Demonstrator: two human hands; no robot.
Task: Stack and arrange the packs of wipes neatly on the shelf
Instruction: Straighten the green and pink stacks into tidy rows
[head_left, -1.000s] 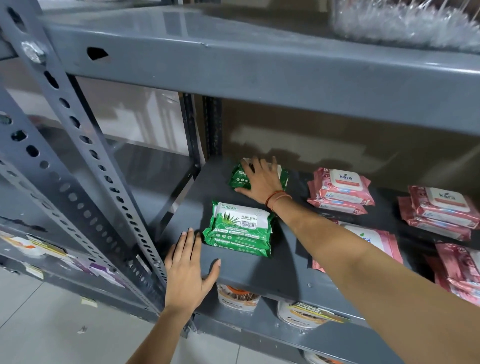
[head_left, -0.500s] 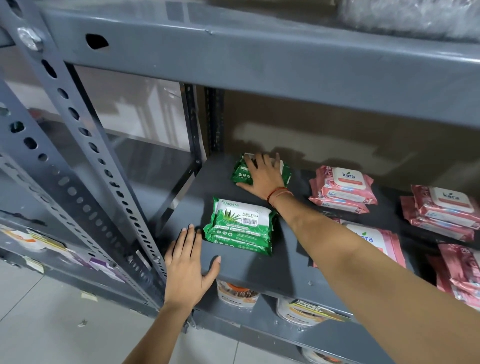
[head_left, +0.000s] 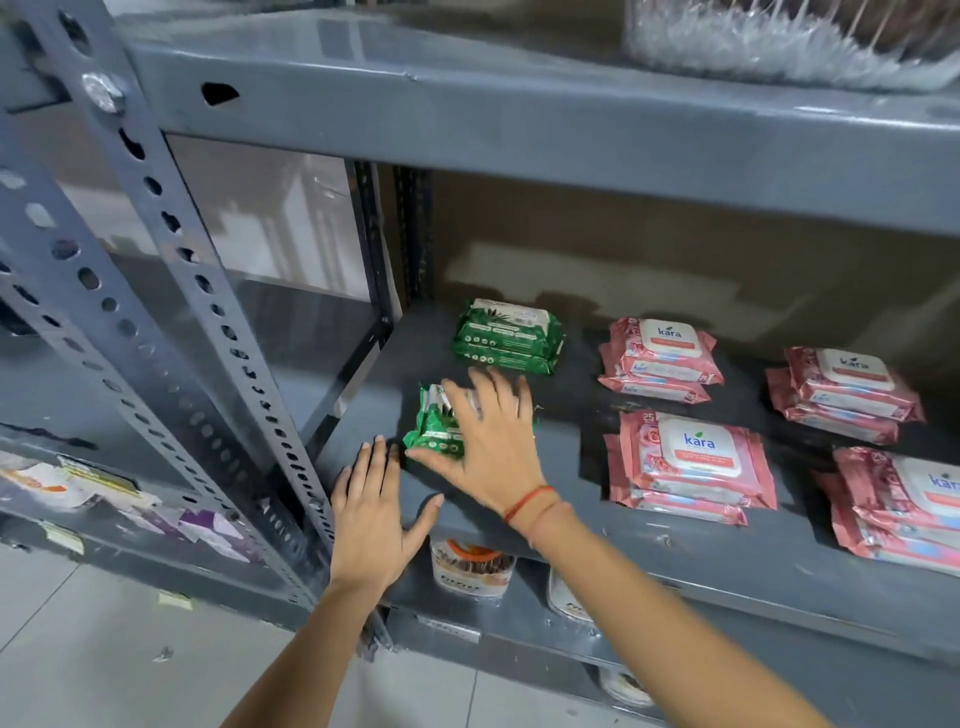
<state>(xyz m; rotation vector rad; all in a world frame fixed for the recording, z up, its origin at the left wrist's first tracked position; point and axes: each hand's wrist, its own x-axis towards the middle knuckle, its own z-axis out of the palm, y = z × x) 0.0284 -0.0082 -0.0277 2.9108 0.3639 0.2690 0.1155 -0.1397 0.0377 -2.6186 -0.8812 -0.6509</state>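
Looking down from the head cam: right hand (head_left: 485, 441) is lying spread, fingers apart, on the front green pack (head_left: 434, 423), w/ left hand (head_left: 371, 512) resting flat and open at the shelf (head_left: 675, 561) edge, gripping nothing. Back green stack (head_left: 506, 335) and pink stacks (head_left: 660, 358) are sitting fairly neat, so I'd say approx. halfway; front green pack is still needing squaring.

The right hand (head_left: 485, 441) is smeared by motion, and it covers most of the near green pack of wipes (head_left: 434, 426), so its label cannot be read and whether the fingers press it or hover cannot be told. The print on the far green stack (head_left: 506, 335) is too small to read. The nearest pink stack (head_left: 904, 506) is cut off by the right edge. A clear bag (head_left: 779, 36) on the upper shelf runs past the top edge. Below the shelf (head_left: 675, 566), tubs (head_left: 470, 569) show only their tops, their labels blurred.
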